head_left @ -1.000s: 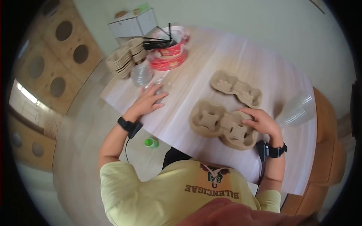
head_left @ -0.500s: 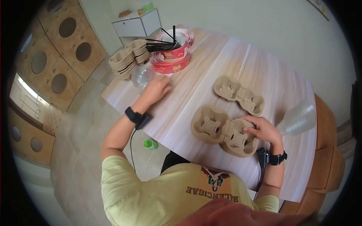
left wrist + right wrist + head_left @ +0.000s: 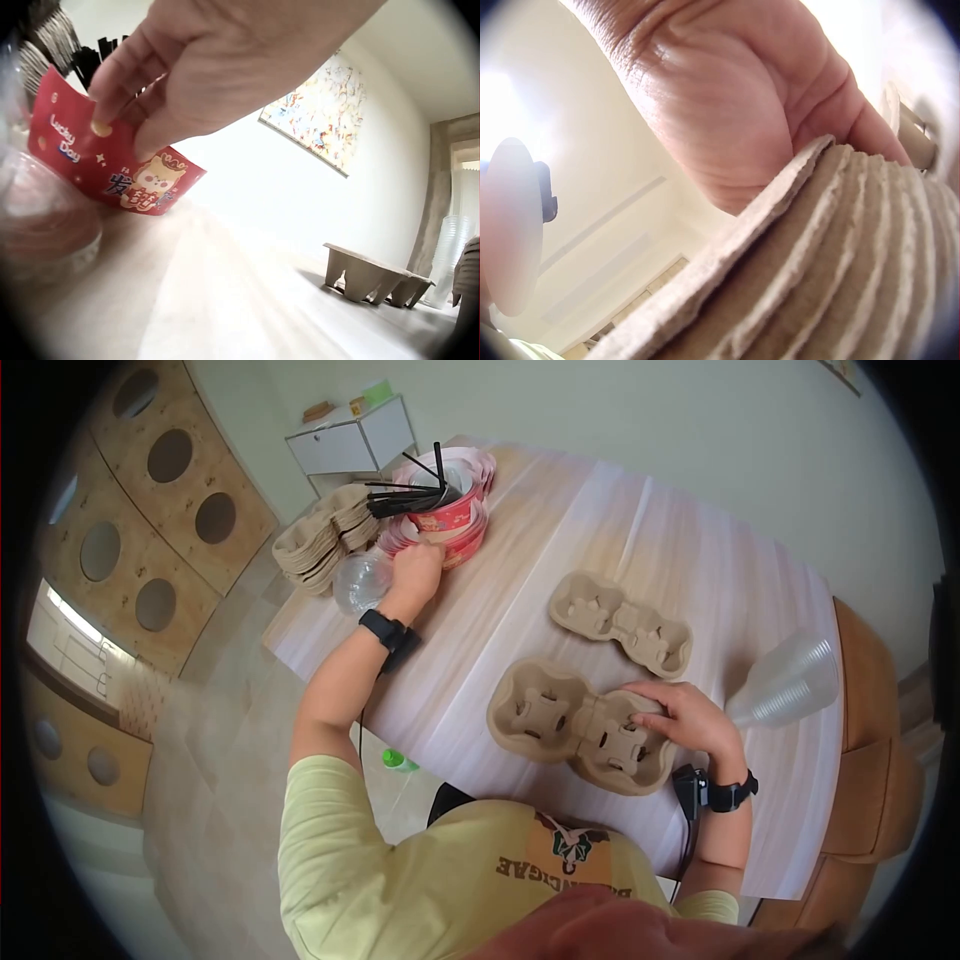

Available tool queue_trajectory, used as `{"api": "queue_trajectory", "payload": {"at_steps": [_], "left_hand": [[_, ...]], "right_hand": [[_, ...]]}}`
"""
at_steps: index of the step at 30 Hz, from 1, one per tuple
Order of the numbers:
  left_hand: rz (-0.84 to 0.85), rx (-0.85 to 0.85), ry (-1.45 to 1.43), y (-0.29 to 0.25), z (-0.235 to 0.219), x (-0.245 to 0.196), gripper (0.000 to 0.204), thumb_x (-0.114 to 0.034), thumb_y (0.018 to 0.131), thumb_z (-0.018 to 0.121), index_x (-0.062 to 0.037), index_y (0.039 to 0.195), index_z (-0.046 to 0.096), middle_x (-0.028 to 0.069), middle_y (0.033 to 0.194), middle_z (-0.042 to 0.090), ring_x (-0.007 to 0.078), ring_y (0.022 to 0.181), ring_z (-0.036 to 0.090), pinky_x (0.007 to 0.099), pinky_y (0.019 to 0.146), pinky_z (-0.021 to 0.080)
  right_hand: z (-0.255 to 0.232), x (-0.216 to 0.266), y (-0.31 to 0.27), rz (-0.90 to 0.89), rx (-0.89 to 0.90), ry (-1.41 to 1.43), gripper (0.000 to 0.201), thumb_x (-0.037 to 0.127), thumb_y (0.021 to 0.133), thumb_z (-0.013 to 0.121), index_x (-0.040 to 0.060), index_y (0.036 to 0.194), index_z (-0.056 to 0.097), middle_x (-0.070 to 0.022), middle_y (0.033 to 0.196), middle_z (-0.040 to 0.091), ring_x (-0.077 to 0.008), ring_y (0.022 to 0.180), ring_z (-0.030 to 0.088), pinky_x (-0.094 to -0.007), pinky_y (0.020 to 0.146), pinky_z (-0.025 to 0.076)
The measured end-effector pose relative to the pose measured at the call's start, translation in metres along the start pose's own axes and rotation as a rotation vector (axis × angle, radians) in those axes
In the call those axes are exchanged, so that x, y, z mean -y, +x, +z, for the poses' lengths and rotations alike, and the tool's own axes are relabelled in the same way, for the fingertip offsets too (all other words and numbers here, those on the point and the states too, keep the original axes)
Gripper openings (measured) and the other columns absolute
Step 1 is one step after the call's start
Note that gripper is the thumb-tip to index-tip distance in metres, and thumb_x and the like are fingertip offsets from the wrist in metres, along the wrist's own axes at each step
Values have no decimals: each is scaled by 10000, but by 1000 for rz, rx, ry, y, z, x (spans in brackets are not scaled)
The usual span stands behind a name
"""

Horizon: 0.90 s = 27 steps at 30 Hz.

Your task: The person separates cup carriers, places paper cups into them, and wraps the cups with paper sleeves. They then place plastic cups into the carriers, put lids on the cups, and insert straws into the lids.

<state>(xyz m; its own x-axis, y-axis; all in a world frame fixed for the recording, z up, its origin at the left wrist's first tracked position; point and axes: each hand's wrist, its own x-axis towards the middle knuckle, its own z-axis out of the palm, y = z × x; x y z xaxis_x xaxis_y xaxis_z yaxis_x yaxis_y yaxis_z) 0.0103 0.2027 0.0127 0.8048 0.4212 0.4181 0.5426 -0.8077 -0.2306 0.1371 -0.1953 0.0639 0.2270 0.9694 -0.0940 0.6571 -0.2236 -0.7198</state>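
Note:
In the head view my left hand (image 3: 417,572) has its fingers curled at the near edge of the red paper cup sleeves (image 3: 466,546). The left wrist view shows its thumb and fingers pinching a red printed sleeve (image 3: 71,161) marked "Lucky Day". Clear plastic lids (image 3: 361,582) stand just left of this hand. My right hand (image 3: 698,720) grips the right-hand part of a moulded-pulp cup carrier (image 3: 535,712), thumb inside a cup hollow. Layered rims in the right wrist view show a stack of carriers (image 3: 855,247) under that palm.
Another cup carrier (image 3: 620,622) lies beyond the stack. Nested clear cups (image 3: 790,685) lie at the table's right. At the far left are more stacked carriers (image 3: 322,540) and black straws (image 3: 405,500) beside the sleeves. A brown chair (image 3: 868,760) adjoins the table's right edge.
My left hand has moved forward from the clear plastic lids to the red sleeves, its spread fingers now curled on one. The right hand stays on the carrier stack.

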Motion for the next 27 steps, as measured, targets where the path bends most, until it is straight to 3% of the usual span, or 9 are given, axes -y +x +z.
{"api": "queue_trajectory", "payload": {"at_steps": [3, 5, 7, 10, 12, 16, 18, 23, 27], "left_hand": [[55, 44, -27, 0, -16, -4, 157, -82, 741, 505, -57, 865, 599, 157, 715, 612, 269, 694, 633, 374, 569, 507], [74, -9, -66, -2, -48, -17, 136, -76, 742, 519, -49, 856, 589, 159, 711, 614, 264, 689, 634, 371, 561, 504], [97, -70, -108, -4, -79, -27, 117, -70, 744, 533, -40, 847, 580, 161, 707, 616, 258, 684, 635, 367, 552, 501], [112, -104, -674, -3, -123, -43, 53, -79, 799, 571, -37, 814, 543, 111, 662, 596, 202, 560, 620, 297, 488, 478], [-109, 264, -1532, -4, -151, -60, 76, -47, 798, 589, -33, 835, 524, 121, 704, 585, 161, 567, 615, 265, 490, 465], [248, 12, -1457, -9, -135, -98, 59, -47, 802, 578, -34, 839, 536, 121, 785, 596, 193, 626, 620, 275, 527, 471], [597, -293, -948, -13, -138, -115, 78, -12, 764, 573, -33, 830, 537, 95, 822, 600, 236, 696, 614, 281, 576, 485], [733, -370, -752, -15, -138, -127, 213, 28, 659, 580, -42, 858, 553, 79, 916, 599, 269, 733, 598, 317, 615, 496], [679, -384, -943, -15, -135, -121, 252, 43, 700, 578, -48, 935, 564, 86, 945, 582, 242, 792, 597, 286, 653, 495]], "right_hand": [[1, -4, 1, -93, -60, 3, 374, 93, 760, 632, 85, 1125, 548, -117, 818, 607, -210, 611, 524, -296, 603, 436], [-4, 1, 1, -16, 34, 21, 403, 91, 764, 612, 94, 1156, 516, -145, 951, 609, -287, 788, 586, -333, 688, 453], [-5, -4, 1, -65, -25, 24, 410, 97, 787, 597, 86, 1184, 498, -131, 990, 609, -259, 818, 591, -323, 708, 456], [-10, -10, 4, -99, -129, 214, 420, 122, 829, 566, 64, 1232, 462, -110, 1061, 597, -208, 898, 582, -300, 760, 458], [-21, -10, 9, -106, -148, 471, 440, 221, 890, 503, 27, 1274, 412, -117, 1140, 548, -189, 1043, 523, -284, 849, 448], [-34, 3, 24, -86, -310, 753, 503, 311, 909, 462, 16, 1303, 358, -132, 1184, 514, -214, 1095, 494, -321, 844, 473], [-31, 0, 33, -303, -374, 1064, 522, 343, 921, 424, -4, 1301, 333, -141, 1218, 484, -235, 1131, 472, -366, 829, 498], [-23, -6, 39, -376, -451, 1233, 433, 295, 900, 478, -36, 1173, 425, -191, 1218, 470, -299, 1143, 464, -389, 772, 541], [-19, -14, 41, -632, -435, 1382, 277, 254, 928, 428, 2, 1028, 479, -122, 889, 558, -233, 880, 557, -323, 720, 486]]}}
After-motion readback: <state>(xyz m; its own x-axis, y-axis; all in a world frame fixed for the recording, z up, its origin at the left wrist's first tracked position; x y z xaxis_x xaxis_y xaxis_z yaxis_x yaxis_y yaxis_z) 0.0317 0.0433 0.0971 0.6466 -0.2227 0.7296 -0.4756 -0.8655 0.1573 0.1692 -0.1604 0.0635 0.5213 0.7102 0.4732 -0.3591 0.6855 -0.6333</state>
